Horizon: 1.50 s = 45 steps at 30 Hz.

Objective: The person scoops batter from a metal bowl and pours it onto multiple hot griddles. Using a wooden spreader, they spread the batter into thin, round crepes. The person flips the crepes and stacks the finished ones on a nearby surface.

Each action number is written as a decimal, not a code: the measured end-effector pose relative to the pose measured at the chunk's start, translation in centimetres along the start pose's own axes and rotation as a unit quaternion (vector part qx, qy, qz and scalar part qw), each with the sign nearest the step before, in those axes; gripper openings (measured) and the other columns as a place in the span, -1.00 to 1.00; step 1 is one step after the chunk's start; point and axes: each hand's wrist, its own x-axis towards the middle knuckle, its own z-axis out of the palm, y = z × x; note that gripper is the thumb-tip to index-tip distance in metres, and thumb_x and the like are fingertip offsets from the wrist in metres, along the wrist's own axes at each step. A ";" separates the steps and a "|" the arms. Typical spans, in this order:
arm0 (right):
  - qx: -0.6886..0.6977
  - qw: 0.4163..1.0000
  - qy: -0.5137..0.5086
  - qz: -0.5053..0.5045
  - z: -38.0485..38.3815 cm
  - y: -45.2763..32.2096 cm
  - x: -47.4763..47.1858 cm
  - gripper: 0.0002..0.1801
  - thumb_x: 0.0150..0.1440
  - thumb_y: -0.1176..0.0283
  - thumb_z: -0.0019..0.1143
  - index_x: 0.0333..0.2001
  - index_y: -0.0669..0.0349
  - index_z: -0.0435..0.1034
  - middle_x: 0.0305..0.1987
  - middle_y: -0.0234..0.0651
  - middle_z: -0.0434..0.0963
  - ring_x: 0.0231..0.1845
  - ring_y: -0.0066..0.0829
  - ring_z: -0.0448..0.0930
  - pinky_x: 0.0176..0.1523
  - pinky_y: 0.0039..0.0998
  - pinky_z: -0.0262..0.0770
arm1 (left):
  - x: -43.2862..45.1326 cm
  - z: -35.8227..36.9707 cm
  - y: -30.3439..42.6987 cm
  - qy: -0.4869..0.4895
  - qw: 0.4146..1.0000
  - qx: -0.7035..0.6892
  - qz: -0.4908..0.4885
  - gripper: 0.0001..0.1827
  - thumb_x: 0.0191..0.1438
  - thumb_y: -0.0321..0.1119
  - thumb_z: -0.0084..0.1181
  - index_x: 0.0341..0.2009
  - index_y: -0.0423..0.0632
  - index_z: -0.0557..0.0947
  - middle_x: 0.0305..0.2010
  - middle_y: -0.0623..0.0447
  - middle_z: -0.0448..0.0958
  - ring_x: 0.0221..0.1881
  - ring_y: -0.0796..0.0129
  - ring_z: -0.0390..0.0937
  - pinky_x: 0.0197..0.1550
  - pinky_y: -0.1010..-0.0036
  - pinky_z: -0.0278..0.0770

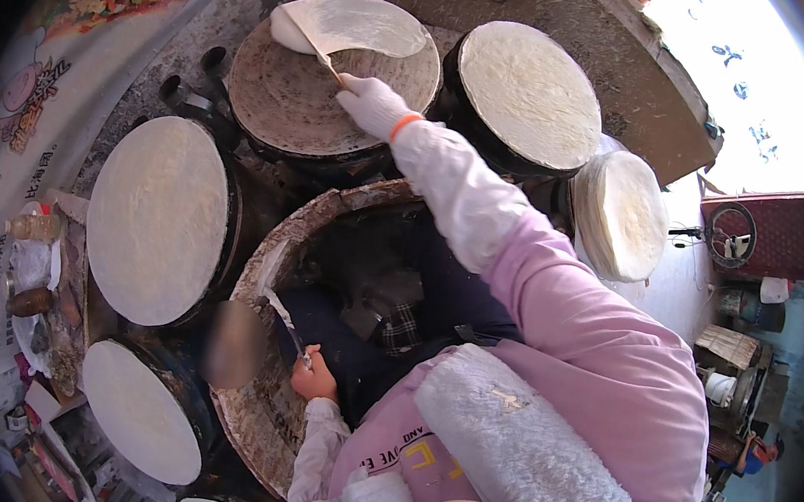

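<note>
My right hand (376,107), in a white knit glove with an orange cuff edge, grips the thin handle of a batter-coated tool (330,65) over a round griddle (292,106). A crescent of pale, wet batter (373,23) covers the griddle's far part, with a thick white lump (291,30) at its left end, by the tool. My bare left hand (317,377) holds a narrow, batter-smeared scraper (287,316), low at the left, inside a curved, crusted rim (295,230). Round flatbreads lie on griddles at the right (530,93), left (158,220) and lower left (143,411).
A stack of thin round flatbreads (619,217) stands at the right. Black pipes (195,100) rise between the griddles. Bottles and bags lie on a ledge (71,292) at the left, below a printed banner (33,165). A board (538,39) stands behind. Another person (756,456) is far right.
</note>
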 end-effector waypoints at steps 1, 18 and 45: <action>-0.004 1.000 0.000 -0.029 -1.2 1.4 -0.3 -0.51 0.20 0.17 0.02 0.21 -0.02 0.41 -0.01 -0.03 0.60 0.09 -0.01 0.57 0.18 -0.26 0.44 | 0.1 -0.1 0.3 -0.009 1.000 0.005 -0.014 -0.75 0.09 -0.28 0.02 -0.31 -0.04 0.74 -0.33 -0.09 0.67 -0.29 0.05 0.64 -0.20 0.25 0.55; -0.079 0.981 -0.120 -0.126 -5.1 4.4 1.8 -0.51 0.23 0.15 -0.02 0.24 -0.05 0.39 0.02 0.06 0.58 0.07 0.05 0.57 0.19 -0.19 0.44 | 0.4 0.7 0.0 0.017 1.000 0.016 0.016 -0.79 0.11 -0.29 0.05 -0.35 0.00 0.74 -0.39 -0.04 0.67 -0.36 0.07 0.64 -0.28 0.25 0.54; -0.121 0.937 -0.189 -0.268 -5.9 4.0 8.4 -0.53 0.26 0.21 0.01 0.24 0.01 0.39 -0.03 -0.05 0.62 -0.07 -0.03 0.62 0.09 -0.25 0.52 | -2.3 -0.1 2.3 0.050 0.996 0.040 -0.065 -0.78 0.13 -0.33 0.04 -0.34 -0.11 0.72 -0.35 -0.07 0.67 -0.32 0.14 0.63 -0.22 0.29 0.52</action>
